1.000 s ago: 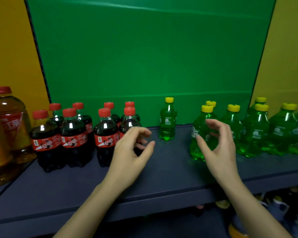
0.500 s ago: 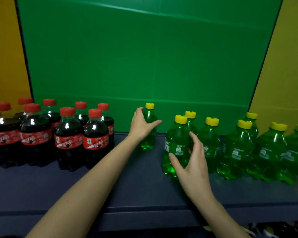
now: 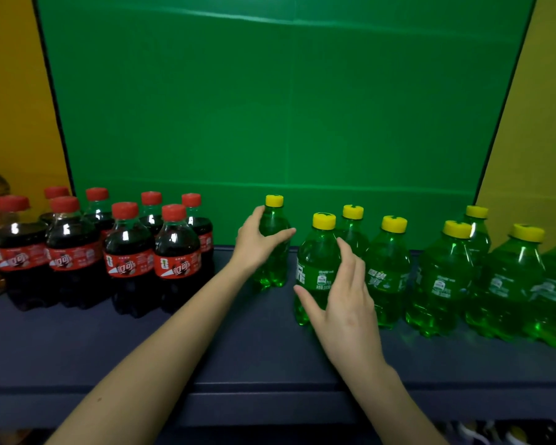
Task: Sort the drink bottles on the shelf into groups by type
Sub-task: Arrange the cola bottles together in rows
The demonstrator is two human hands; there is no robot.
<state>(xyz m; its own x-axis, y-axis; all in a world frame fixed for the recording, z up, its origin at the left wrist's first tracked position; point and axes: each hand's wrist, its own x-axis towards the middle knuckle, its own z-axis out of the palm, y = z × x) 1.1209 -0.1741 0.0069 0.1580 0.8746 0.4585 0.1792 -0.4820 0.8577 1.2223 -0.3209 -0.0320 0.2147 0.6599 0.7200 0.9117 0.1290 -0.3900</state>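
Visibly, seven cola bottles [image 3: 129,252], eight green bottles [image 3: 389,271].

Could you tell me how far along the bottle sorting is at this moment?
Mostly done: cola bottles clustered left, green bottles grouped right. In hand: the left hand grips a lone green bottle standing apart; the right hand is open beside the group. Left: moving it over.
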